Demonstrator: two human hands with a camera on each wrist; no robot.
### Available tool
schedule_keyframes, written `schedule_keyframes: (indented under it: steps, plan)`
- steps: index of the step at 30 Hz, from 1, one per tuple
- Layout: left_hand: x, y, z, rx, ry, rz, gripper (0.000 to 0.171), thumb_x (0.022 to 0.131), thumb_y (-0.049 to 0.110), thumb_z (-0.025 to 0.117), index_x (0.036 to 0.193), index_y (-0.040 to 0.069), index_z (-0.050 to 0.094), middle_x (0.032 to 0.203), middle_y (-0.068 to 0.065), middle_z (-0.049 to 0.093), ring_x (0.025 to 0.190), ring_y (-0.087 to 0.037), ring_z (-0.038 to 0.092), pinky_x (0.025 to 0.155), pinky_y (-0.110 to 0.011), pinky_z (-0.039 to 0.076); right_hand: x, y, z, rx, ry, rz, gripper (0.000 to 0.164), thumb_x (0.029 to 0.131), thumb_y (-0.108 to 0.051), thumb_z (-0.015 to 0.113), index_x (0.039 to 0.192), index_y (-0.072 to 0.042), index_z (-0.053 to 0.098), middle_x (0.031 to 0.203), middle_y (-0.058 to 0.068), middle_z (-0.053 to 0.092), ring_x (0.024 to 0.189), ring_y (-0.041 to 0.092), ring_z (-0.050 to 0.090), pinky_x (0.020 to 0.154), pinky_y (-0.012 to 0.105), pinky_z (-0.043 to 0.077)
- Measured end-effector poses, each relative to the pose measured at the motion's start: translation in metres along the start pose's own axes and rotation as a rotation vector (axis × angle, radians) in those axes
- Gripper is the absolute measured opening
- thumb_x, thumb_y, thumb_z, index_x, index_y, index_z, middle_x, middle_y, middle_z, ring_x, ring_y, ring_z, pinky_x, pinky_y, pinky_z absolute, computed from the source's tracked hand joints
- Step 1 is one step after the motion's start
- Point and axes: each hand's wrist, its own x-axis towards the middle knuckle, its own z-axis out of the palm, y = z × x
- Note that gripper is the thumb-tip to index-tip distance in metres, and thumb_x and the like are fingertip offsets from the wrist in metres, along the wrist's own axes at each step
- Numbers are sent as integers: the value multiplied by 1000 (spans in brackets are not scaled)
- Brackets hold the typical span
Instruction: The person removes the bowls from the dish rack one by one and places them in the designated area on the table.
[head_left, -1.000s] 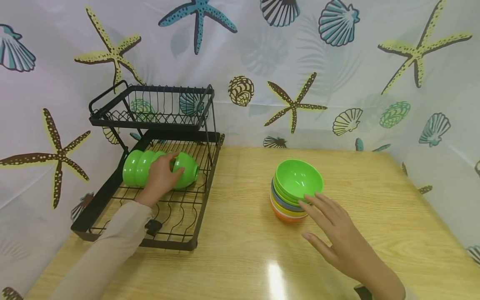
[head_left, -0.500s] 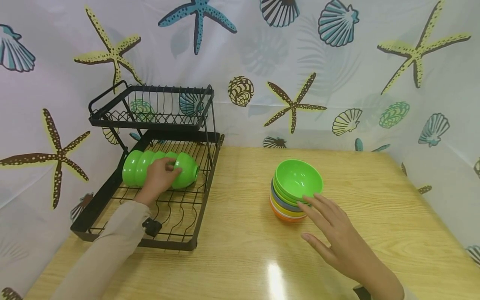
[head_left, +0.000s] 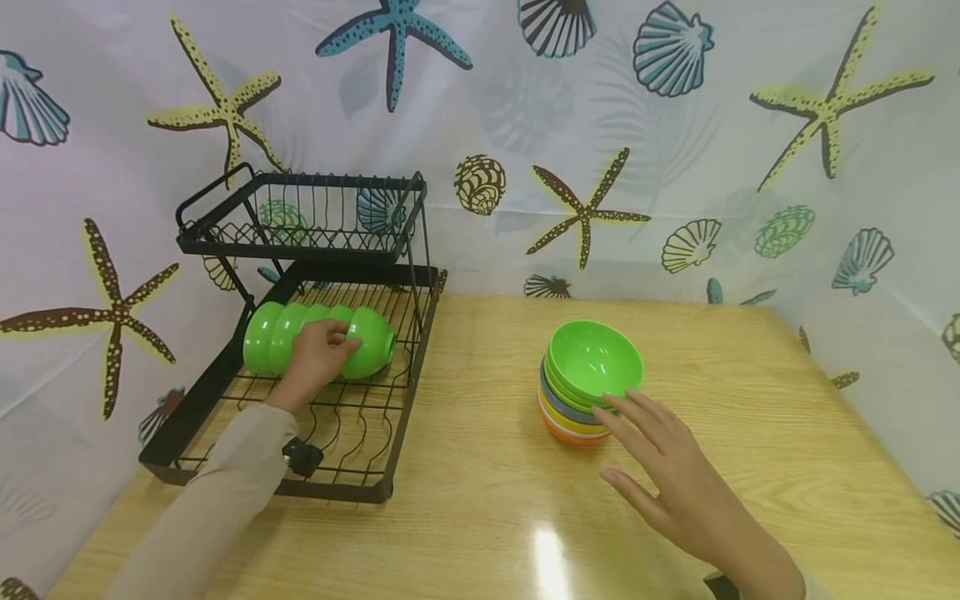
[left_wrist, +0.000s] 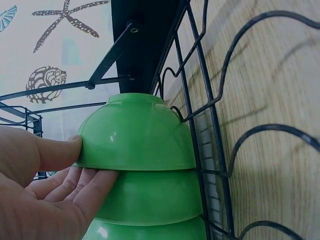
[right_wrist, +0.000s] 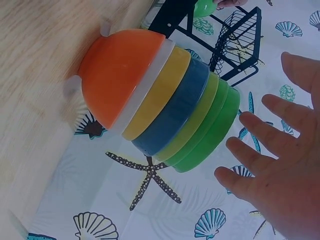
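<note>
Several green bowls (head_left: pixel 258 342) stand on their sides in a row on the lower tier of a black dish rack (head_left: pixel 330 490). My left hand (head_left: pixel 311 357) pinches the rim of the rightmost green bowl (head_left: pixel 371 343). In the left wrist view, the thumb lies on that bowl's outer wall (left_wrist: pixel 135 135), while the fingers reach under its rim, beside the neighbouring bowl (left_wrist: pixel 155 197). To the right, a stack of nested bowls (head_left: pixel 596 358) stands upright on the table, green on top and orange (right_wrist: pixel 117 75) lowest. My right hand (head_left: pixel 675 479) hovers beside this stack, fingers spread, holding nothing.
The rack's upper tier (head_left: pixel 300 250) overhangs the back of the lower one. A patterned curtain (head_left: pixel 480 100) with starfish and shells encloses the wooden table (head_left: pixel 480 517) at the back and sides.
My left thumb and fingers have come together at the rim of the rightmost green bowl, shifting slightly left. The right hand and the stack stay nearly where they were.
</note>
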Motion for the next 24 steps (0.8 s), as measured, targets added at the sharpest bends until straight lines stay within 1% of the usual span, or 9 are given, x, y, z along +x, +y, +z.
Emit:
schedule_keyframes:
  steps: [8, 14, 19, 24]
  plan:
    - [2, -7, -1, -18, -4, -6, 48, 97, 17, 57, 136, -8, 45, 127, -28, 57, 119, -40, 54, 95, -49, 50, 0, 0, 2, 7, 5, -12, 55, 96, -41, 55, 141, -9, 47, 145, 9, 43, 135, 35, 34, 117, 40, 21]
    - [1, -6, -2, -38, -3, 2, 47, 98, 17, 56, 136, -8, 45, 127, -29, 56, 119, -40, 54, 96, -49, 49, 0, 1, 3, 15, 26, -30, 55, 97, -42, 52, 140, -9, 48, 144, 9, 45, 134, 34, 36, 117, 36, 20]
    - [0, -4, -4, -59, -20, -2, 47, 99, 16, 54, 137, -10, 43, 129, -29, 54, 121, -41, 52, 97, -50, 48, 0, 1, 2, 13, 8, -12, 55, 96, -41, 55, 141, -10, 47, 145, 9, 44, 136, 33, 35, 116, 39, 22]
    - [2, -5, -6, -98, -57, -20, 50, 99, 19, 53, 140, -7, 40, 133, -28, 52, 125, -39, 49, 100, -49, 46, 0, 1, 2, 7, -4, -4, 56, 95, -39, 58, 142, -10, 46, 146, 9, 43, 136, 34, 34, 115, 43, 24]
